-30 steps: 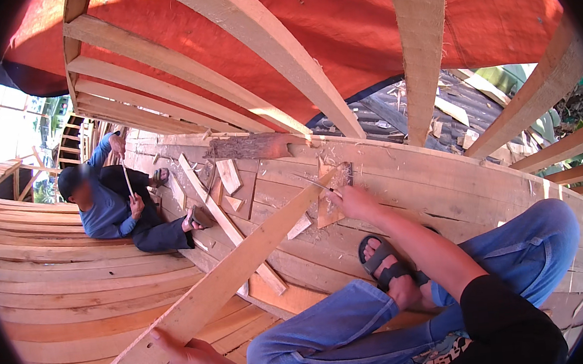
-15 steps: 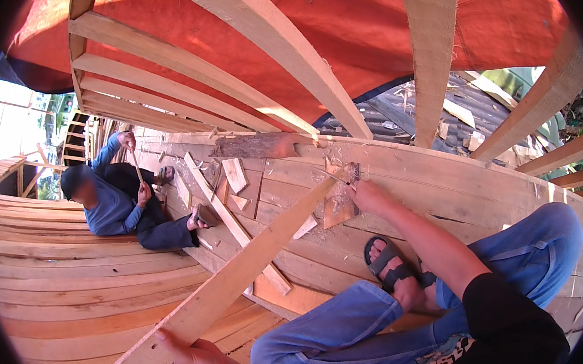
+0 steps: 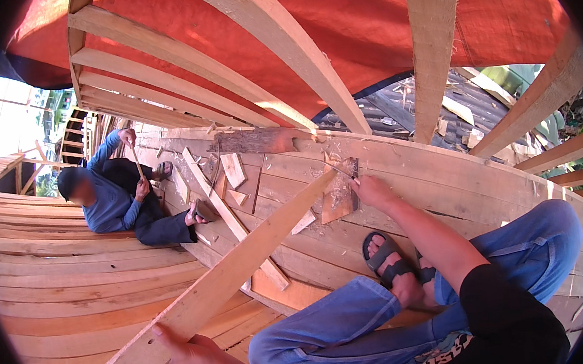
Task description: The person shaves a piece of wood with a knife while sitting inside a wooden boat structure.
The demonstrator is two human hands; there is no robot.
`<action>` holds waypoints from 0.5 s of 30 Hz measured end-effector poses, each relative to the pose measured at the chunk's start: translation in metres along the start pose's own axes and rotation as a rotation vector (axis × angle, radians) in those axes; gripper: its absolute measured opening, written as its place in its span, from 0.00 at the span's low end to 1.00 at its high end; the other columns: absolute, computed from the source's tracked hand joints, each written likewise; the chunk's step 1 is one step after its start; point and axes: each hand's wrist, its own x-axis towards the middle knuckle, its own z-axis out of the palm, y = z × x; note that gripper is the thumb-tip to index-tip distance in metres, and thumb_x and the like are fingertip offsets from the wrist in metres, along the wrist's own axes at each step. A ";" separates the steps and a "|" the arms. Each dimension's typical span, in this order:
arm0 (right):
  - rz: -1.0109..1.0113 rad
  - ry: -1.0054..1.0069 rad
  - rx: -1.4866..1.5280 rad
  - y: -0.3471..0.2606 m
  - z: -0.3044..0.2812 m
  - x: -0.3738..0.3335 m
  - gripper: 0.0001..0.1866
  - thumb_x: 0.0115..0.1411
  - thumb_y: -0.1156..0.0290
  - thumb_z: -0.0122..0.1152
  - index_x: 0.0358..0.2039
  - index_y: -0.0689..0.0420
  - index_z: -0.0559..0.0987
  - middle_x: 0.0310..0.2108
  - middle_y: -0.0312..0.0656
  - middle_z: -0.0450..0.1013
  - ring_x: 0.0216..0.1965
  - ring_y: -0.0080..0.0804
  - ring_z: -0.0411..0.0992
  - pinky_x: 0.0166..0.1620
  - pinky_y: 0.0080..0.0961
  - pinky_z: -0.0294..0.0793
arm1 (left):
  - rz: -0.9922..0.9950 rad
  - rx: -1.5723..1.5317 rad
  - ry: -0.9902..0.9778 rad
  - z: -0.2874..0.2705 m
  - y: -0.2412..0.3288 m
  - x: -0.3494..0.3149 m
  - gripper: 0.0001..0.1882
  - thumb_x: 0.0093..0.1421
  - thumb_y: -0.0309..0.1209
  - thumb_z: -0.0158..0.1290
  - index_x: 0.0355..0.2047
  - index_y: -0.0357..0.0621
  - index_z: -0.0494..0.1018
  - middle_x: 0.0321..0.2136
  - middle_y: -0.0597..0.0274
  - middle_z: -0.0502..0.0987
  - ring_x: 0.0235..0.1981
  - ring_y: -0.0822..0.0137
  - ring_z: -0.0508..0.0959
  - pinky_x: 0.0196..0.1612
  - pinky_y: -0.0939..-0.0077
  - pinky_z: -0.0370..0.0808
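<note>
Shifted outward since a second ago, the right hand clenches a knife by the two-o'clock tip of a plank; the left hand grips its eight-o'clock end. Beyond mid-plank, scraps lie toward twelve, a co-worker sits toward ten.

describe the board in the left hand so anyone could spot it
Start at the blue jeans, lower right. Beside them the left hand grips a long board slanting up toward the right hand. Unlike the loose strip behind it, it is wider and held.
</note>
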 end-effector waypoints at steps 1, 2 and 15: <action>-0.036 0.007 0.004 0.001 0.003 0.002 0.26 0.64 0.51 0.46 0.32 0.65 0.79 0.31 0.62 0.74 0.36 0.59 0.74 0.43 0.48 0.72 | -0.024 0.000 -0.010 -0.001 0.000 0.003 0.35 0.56 0.34 0.60 0.57 0.30 0.57 0.48 0.52 0.70 0.46 0.65 0.72 0.53 0.68 0.70; -0.091 0.002 0.009 -0.004 0.003 -0.002 0.26 0.64 0.51 0.46 0.32 0.65 0.79 0.31 0.63 0.74 0.36 0.59 0.74 0.43 0.48 0.72 | -0.056 0.011 -0.019 -0.006 -0.001 0.005 0.37 0.55 0.34 0.61 0.59 0.31 0.55 0.49 0.51 0.69 0.47 0.64 0.72 0.53 0.67 0.70; 0.006 0.034 -0.077 0.033 0.000 0.012 0.26 0.64 0.51 0.45 0.32 0.64 0.80 0.31 0.62 0.75 0.37 0.58 0.74 0.43 0.48 0.72 | -0.097 -0.031 -0.008 0.001 0.003 -0.002 0.38 0.56 0.35 0.61 0.59 0.30 0.54 0.49 0.51 0.68 0.47 0.64 0.71 0.53 0.69 0.70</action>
